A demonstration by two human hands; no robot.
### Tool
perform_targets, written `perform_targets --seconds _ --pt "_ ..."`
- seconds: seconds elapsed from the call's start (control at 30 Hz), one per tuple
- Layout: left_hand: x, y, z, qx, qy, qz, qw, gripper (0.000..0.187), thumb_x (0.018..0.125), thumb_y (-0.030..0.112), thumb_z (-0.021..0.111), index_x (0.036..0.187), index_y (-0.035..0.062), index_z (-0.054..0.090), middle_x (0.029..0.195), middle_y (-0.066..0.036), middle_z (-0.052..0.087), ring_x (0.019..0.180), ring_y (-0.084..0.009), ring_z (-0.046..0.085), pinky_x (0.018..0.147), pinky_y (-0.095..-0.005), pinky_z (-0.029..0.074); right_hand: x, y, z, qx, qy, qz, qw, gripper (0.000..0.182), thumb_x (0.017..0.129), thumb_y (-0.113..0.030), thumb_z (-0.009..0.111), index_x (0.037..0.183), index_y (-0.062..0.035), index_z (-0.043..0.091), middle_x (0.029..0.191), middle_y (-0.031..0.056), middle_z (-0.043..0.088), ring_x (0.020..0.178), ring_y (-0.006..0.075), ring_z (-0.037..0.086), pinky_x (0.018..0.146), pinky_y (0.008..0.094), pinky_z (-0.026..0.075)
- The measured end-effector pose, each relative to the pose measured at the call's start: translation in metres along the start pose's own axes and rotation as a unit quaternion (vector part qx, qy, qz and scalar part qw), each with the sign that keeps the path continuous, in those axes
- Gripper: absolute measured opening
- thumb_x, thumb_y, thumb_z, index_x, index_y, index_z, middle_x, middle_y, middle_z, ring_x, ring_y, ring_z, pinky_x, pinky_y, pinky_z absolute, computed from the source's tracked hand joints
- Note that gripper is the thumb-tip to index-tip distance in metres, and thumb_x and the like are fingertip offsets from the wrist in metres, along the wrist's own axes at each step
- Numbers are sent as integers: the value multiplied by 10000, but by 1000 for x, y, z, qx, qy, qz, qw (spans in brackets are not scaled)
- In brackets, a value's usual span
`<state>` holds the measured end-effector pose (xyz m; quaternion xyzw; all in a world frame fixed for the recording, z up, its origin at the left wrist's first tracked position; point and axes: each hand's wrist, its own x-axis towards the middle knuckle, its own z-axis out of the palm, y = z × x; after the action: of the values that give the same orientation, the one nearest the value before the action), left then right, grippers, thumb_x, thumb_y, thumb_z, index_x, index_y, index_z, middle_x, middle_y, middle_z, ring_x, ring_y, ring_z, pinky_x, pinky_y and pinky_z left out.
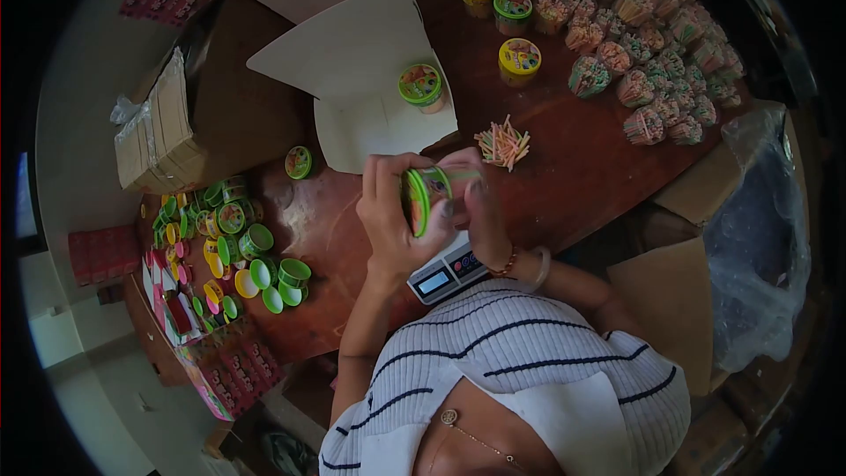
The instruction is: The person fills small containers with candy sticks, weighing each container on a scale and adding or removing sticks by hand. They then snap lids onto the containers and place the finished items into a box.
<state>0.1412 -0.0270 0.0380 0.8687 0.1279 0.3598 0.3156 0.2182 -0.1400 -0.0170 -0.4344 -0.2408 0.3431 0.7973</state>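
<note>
My left hand (385, 211) is wrapped round a small tub with a green lid (417, 201), which is tipped on its side with the lid facing left. From the other side my right hand (480, 211) closes on the clear cup end, where pale sticks show through. Just below both hands lies a digital scale (448, 269). A small loose pile of pastel candy sticks (503, 143) rests on the table beyond my right hand. Ahead, an open white box (379, 128) holds one green-lidded tub (421, 86).
Bundles of candy sticks (665, 79) crowd the far right. Several lidded tubs (520, 62) stand near them. On the left are scattered green and yellow lids and cups (257, 241), with a cardboard box (159, 141) behind. A plastic-lined carton (749, 238) stands at right.
</note>
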Motion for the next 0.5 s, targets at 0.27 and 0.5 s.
perform_targets --seconds 0.27,0.5 --pt "27 14 -17 116 -188 283 933 467 713 442 842 994 108 675 865 -36 594 655 -182 638 517 -310 499 17 -16 -53 117 -172 455 866 426 1099 -435 359 1232 -106 595 1117 9 665 997 114 654 806 269 540" --pt "45 -61 -6 184 -45 -38 981 395 829 335 785 1095 90 625 1023 -111 593 799 -319 662 630 -449 530 66 -78 -165 -679 284 -137 663 519 892 -333 805 1202 -2 554 1007 167 660 883 317 674 710 401 567"
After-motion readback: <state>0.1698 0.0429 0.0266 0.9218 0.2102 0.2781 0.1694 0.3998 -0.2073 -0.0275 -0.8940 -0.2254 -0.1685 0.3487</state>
